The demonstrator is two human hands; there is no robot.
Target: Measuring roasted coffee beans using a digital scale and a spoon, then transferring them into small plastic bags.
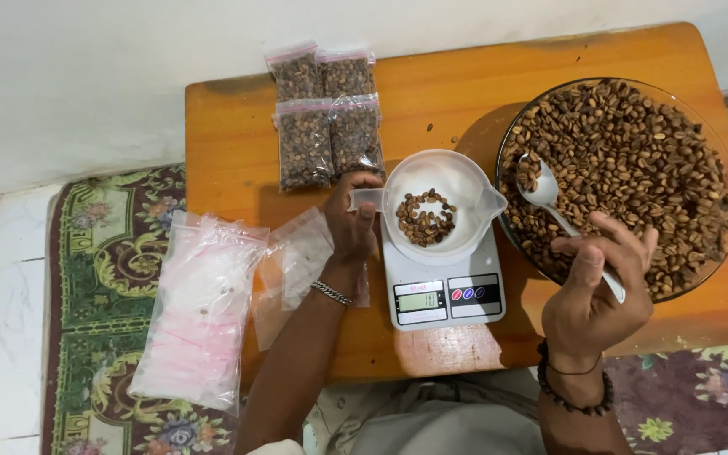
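Fingers of right hand [596, 291] clenched on white spoon [554, 206] loaded with beans over glass bowl [511, 143], right of scale [444, 291]. Left hand [354, 223] grips measuring cup's [440, 202] handle on scale — risk: tilted spoon spills beans crossing the gap.

surface: low wooden table [617, 67], orange-brown and glossy, standing on a patterned rug [103, 253]
back left: four small sealed bags of coffee beans [323, 118], laid two by two
front left: stack of empty clear zip bags [200, 312], overhanging the table edge; one loose empty bag [297, 261] beside it
centre: white digital kitchen scale [444, 295]
right: large glass bowl of coffee beans [625, 177]
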